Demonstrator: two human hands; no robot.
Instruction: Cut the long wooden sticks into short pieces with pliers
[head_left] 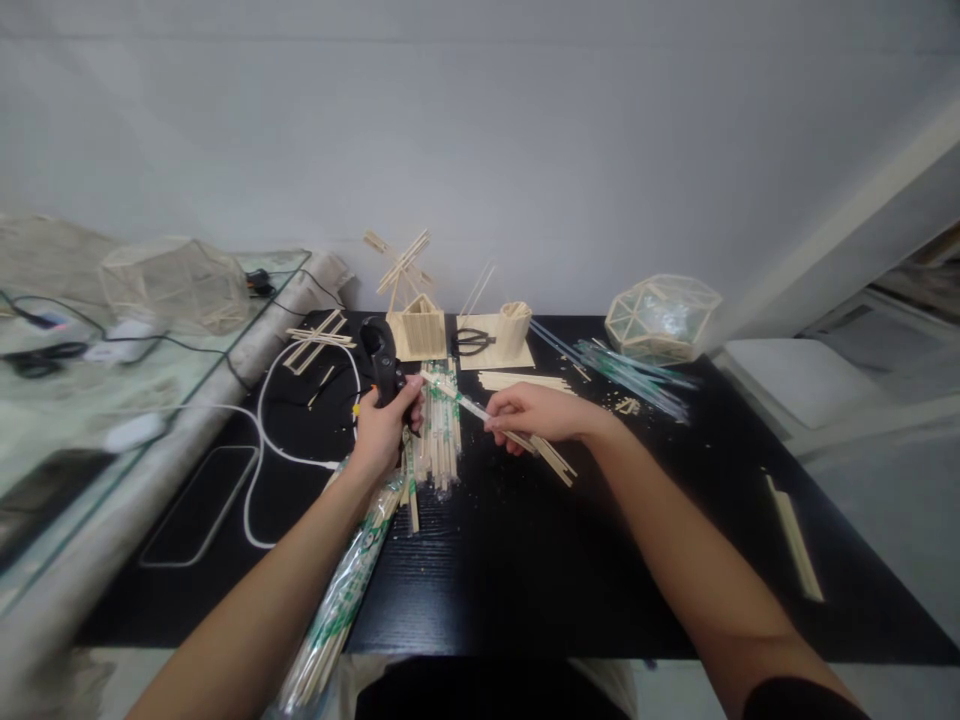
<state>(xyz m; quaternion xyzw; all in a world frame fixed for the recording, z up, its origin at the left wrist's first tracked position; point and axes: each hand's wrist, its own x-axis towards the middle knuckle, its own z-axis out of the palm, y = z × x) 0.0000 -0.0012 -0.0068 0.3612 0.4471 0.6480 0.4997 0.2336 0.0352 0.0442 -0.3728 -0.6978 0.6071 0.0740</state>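
Observation:
My left hand point(381, 430) is closed round a black hand tool point(381, 350) whose exact kind I cannot make out. Its thumb lies close to the tip of a chopstick in a white and green wrapper point(469, 403). At the other end of that chopstick my right hand point(529, 412) grips it, together with several bare chopsticks point(553, 460) that stick out below the fingers. Between and below the hands lie several wrapped chopsticks point(439, 430). A long clear bag of chopsticks point(349, 590) rests under my left forearm and reaches past the table's front edge.
Behind stand a stick-built windmill model point(420, 330) and a stick cup on a wooden base point(514, 335) with black scissors point(474, 342). Empty wrappers point(637, 375) and a stick polyhedron point(664, 315) lie right. A white cable point(259, 450) loops beside a phone-shaped outline point(199, 505).

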